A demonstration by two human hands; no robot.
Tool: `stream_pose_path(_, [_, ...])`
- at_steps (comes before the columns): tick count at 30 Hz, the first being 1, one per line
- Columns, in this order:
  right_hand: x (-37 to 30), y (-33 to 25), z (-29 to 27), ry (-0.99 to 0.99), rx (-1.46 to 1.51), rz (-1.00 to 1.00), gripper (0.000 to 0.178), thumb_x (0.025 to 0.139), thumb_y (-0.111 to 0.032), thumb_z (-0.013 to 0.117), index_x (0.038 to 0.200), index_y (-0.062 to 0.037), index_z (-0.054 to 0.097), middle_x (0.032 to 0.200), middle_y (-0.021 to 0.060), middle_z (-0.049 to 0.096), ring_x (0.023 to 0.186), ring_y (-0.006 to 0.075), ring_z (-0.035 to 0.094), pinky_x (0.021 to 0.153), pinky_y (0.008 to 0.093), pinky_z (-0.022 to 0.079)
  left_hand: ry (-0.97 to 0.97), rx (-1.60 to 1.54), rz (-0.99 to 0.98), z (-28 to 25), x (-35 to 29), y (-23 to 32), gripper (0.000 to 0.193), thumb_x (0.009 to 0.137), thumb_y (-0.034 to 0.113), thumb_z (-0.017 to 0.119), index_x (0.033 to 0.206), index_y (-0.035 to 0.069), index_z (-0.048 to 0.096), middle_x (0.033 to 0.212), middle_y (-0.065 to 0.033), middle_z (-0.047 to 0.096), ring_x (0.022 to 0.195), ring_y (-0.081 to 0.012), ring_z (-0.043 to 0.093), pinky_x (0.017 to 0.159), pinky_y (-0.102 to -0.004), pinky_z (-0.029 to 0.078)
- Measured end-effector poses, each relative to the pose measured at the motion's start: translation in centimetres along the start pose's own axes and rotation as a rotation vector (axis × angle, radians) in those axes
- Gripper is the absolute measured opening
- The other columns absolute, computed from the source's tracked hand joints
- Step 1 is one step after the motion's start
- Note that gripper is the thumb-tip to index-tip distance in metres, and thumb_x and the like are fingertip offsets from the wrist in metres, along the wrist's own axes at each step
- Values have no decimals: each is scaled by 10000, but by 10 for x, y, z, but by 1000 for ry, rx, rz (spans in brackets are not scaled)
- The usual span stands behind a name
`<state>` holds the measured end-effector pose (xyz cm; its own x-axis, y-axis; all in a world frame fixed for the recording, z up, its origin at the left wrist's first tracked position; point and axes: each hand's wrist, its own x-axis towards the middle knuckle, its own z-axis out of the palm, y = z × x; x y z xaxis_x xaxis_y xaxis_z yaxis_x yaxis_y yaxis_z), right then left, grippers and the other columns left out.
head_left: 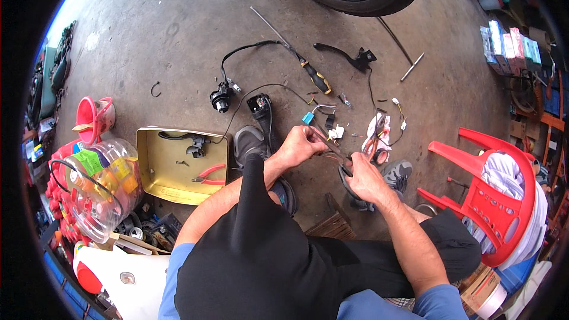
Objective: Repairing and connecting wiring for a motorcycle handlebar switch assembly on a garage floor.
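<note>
My left hand [301, 145] is closed in a pinch on thin wires [329, 154] of a harness. My right hand [365, 176] is closed around what looks like a pair of dark-handled scissors [345, 179], the blades pointing toward my left fingertips. Just beyond the hands are a blue-green connector [307, 118], a white connector [336, 132] and a black one [330, 121]. A handlebar switch [259, 104] with a cable stands by my left shoe. To the right of the wires lies a crumpled white and red wrapper [377, 132].
A yellow-handled screwdriver [316, 77], a brake lever [344, 54] and a black switch housing [221, 96] lie ahead on the concrete. At left is a gold tin [144, 169] containing red pliers [208, 173]. A red chair [514, 200] stands right; a tyre [361, 1] is at the far side.
</note>
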<state>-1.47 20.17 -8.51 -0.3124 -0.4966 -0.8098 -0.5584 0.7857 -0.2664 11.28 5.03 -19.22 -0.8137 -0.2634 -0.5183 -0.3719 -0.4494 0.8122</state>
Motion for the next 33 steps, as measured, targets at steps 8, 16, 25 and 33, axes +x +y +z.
stream_pose_path(8, [-1,-4,0,13,40,34,430,764,-127,677,1106,48,484,1128,229,549,1104,370,544,929,421,438,18,17,-47,0,1,-6,175,779,106,734,842,-14,623,732,-21,619,654,-72,565,585,-237,483])
stream_pose_path(16, [0,2,5,41,86,36,408,749,-119,685,1075,37,493,1103,225,556,1086,362,551,919,416,437,-34,-168,-36,3,-1,-8,123,853,98,648,907,9,582,735,-13,592,625,-79,560,538,-228,452])
stream_pose_path(25, [1,2,8,61,91,15,427,750,-119,683,1088,41,479,1116,230,542,1096,361,547,923,422,436,-91,-207,-47,0,-3,-1,76,889,73,576,942,19,574,753,-5,587,622,-77,551,513,-218,418])
stream_pose_path(33, [2,2,5,75,52,-21,433,759,-135,676,1096,38,466,1116,233,528,1096,382,536,921,434,438,-121,-211,-52,-1,-3,-2,61,894,70,560,939,30,570,743,9,572,604,-65,521,505,-208,404])
